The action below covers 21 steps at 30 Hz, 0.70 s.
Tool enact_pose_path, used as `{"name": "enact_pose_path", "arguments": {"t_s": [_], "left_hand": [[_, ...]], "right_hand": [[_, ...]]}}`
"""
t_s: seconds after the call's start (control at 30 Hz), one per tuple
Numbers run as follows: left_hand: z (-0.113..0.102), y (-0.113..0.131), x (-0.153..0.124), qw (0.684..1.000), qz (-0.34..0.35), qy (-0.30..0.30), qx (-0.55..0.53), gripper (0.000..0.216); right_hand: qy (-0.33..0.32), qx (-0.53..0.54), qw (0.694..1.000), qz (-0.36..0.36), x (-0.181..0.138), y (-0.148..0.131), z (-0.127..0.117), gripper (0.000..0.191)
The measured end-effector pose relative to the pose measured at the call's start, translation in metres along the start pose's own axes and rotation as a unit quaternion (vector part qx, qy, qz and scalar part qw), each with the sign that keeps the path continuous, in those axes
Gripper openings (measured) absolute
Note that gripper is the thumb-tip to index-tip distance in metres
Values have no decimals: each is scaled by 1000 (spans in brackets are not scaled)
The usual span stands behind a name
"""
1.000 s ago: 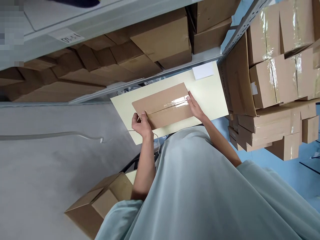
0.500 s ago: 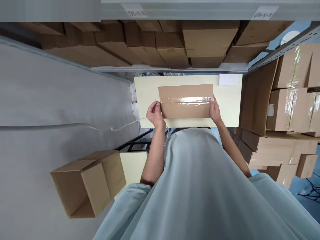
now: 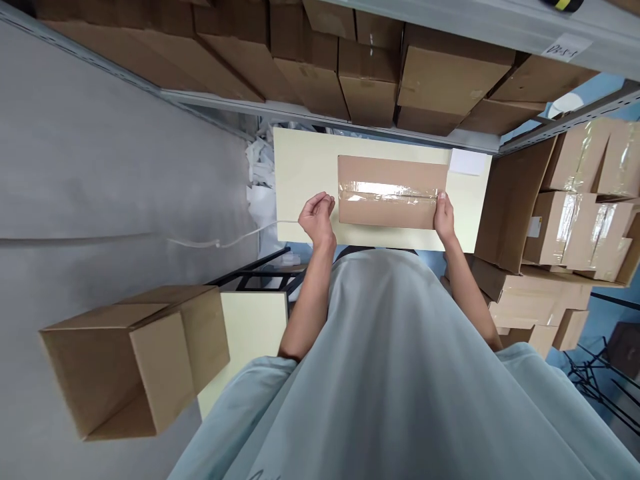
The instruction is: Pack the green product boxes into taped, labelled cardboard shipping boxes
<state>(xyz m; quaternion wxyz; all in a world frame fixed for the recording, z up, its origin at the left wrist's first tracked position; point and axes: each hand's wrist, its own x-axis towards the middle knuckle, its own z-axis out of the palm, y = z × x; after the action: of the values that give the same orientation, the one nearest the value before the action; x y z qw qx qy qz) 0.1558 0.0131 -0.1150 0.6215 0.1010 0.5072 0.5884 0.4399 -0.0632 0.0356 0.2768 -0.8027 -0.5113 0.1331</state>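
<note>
A flat, long cardboard box (image 3: 390,217) lies on a pale yellow tabletop (image 3: 305,160), with shiny clear tape along the middle of its top. My right hand (image 3: 444,219) grips the box's right end, thumb on top and the other fingers hidden at the side. Just off the left end, my left hand (image 3: 318,217) is apart from the box, its fingers curled and pinched together. Whatever those fingertips hold, if anything, is too small to make out. A thin white cable (image 3: 240,238) runs from the wall behind my left wrist.
A white paper (image 3: 467,162) lies at the table's back right. Overhead, a metal shelf (image 3: 330,122) carries several cartons. Taped boxes (image 3: 545,230) are stacked to the right. An open carton (image 3: 165,360) stands at left by the grey wall (image 3: 100,167).
My left hand has come away from the box's left end, leaving a small gap. My right hand stays on the right end. The whole view has shifted and tilted.
</note>
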Motion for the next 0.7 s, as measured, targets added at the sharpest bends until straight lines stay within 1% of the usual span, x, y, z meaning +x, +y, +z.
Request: {"name": "enact_pose_path", "arguments": {"t_s": [0.2, 0.33, 0.47, 0.53, 0.6, 0.7], "left_hand": [[-10, 12, 8, 998, -43, -31, -26, 28], [-16, 28, 9, 994, -72, -75, -42, 31], [-20, 46, 5, 986, -85, -138, -50, 40], [-22, 51, 5, 982, -80, -162, -51, 40], [-24, 52, 7, 982, -63, -174, -28, 35], [-21, 46, 14, 982, 2, -174, 78, 33]], "right_hand": [[16, -13, 1000, -2, -3, -2, 3, 78], [26, -29, 999, 1, -5, -5, 5, 78], [31, -37, 999, 8, -6, -6, 7, 79], [36, -41, 998, 12, -7, -6, 7, 81], [38, -50, 998, 16, -9, -7, 7, 83], [59, -109, 992, 30, -10, -13, 7, 86]]}}
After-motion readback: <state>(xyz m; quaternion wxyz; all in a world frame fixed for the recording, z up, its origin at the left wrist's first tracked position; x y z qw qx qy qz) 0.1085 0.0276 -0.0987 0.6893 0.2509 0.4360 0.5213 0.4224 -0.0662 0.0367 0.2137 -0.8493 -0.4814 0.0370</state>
